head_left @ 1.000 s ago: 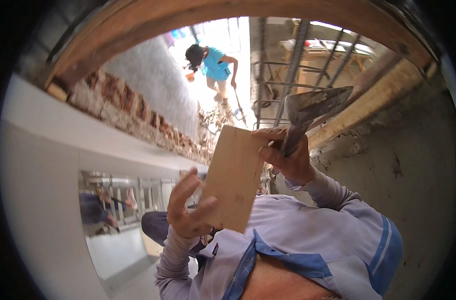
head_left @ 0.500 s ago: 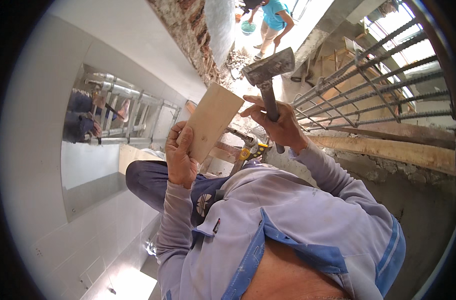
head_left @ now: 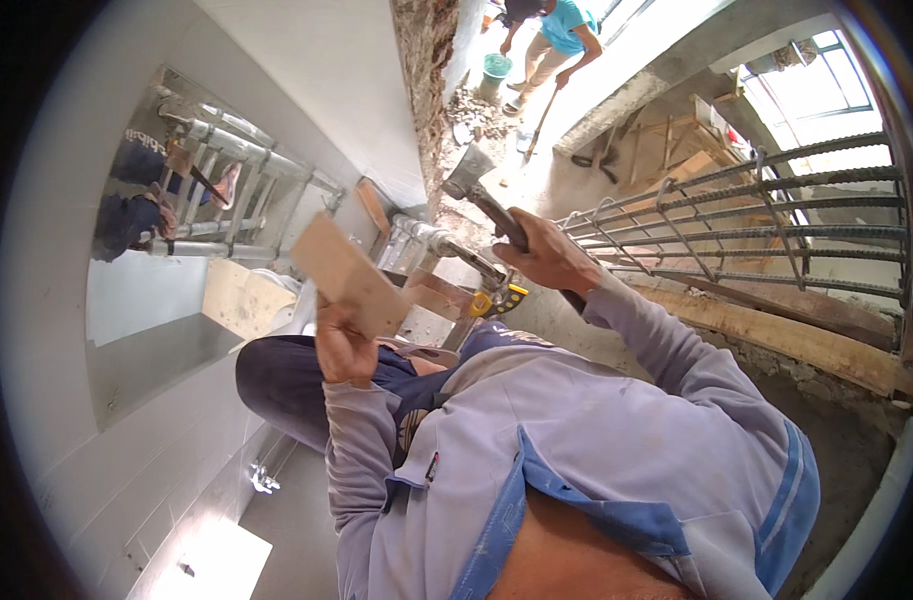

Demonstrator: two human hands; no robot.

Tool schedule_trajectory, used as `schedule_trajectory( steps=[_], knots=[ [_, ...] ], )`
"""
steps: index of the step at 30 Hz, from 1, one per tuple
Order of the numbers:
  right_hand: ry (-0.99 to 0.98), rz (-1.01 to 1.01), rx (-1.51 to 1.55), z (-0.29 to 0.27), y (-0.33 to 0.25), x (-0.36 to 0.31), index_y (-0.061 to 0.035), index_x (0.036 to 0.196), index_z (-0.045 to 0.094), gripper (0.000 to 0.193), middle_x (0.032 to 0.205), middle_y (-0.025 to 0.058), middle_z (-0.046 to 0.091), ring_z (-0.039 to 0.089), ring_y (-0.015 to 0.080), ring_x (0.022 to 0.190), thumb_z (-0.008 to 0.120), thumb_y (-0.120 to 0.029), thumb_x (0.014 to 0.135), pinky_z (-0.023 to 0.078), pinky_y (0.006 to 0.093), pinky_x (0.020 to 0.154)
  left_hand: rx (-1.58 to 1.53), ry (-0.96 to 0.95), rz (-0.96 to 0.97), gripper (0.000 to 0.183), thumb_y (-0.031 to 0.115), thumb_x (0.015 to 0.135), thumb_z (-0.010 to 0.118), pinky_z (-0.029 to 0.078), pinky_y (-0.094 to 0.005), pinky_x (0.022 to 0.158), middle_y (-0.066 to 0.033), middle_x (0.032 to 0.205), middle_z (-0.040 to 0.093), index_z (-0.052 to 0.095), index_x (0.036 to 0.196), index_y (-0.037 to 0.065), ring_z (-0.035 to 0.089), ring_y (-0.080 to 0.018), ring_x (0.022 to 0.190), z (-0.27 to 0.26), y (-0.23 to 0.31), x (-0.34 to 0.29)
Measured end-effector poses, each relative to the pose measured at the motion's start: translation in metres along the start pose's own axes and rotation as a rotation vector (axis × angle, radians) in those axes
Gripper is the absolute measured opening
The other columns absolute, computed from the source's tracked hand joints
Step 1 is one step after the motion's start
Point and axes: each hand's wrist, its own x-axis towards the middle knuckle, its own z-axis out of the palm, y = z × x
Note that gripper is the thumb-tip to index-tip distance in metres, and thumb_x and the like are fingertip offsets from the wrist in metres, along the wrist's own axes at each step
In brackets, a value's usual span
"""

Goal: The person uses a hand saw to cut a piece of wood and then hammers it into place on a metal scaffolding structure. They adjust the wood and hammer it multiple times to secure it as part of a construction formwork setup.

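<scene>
My left hand is closed on the lower part of a small flat wooden board, which tilts up and to the left. Slightly blurred, the board shows its broad pale face. My right hand is wrapped round the dark handle of a hammer. Its blocky grey head points up and left, apart from the board. Below and between the hands, a handsaw with a yellow and black handle lies among metal pipes and wood.
A cage of ribbed rebar stands on the right above a long timber. At the back, a person in a turquoise shirt holds a long-handled tool near a green bucket and rubble. A mirror-like panel is at left.
The board has moved left and now tilts the other way, with my left hand still on it. The hammer has moved left and away from the board. The view has also shifted.
</scene>
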Motion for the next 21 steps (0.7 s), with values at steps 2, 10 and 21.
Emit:
schedule_trajectory(
  steps=[2,10,21],
  knots=[
    [-0.02,0.077,-0.067,0.006,0.011,-0.007,-0.0008,0.107,0.051,0.037,0.081,0.02,0.059,0.058,0.0307,0.072,0.062,-0.029,0.086,0.044,0.0412,0.065,-0.09,0.153,-0.029,0.049,0.009,0.075,0.055,0.048,-0.0384,0.09,-0.0095,0.116,0.057,0.049,0.123,0.002,0.059,-0.0244,0.101,-0.033,-0.002,0.0],
    [0.092,-0.539,-0.117,-0.093,-0.116,-0.059,-0.0007,0.103,0.051,0.03,0.074,0.0144,0.056,0.058,0.0262,0.06,0.055,-0.028,0.092,0.046,0.0413,0.055,-0.116,0.248,0.088,0.032,0.028,0.084,0.056,0.048,-0.038,0.083,-0.0083,0.1,0.061,0.058,0.105,0.004,0.059,-0.0223,0.095,-0.012,-0.008,0.016],
    [1.059,-0.676,-1.341,-0.246,-0.263,-0.163,-0.0051,0.117,0.058,0.033,0.106,0.0147,0.065,0.065,0.0285,0.086,0.05,-0.026,0.093,0.052,0.037,0.075,-0.008,-0.081,0.044,0.052,0.039,0.087,0.062,0.047,-0.0395,0.09,-0.0098,0.119,0.052,0.047,0.125,0.007,0.053,-0.0249,0.107,0.045,-0.027,0.053]
  ],
)
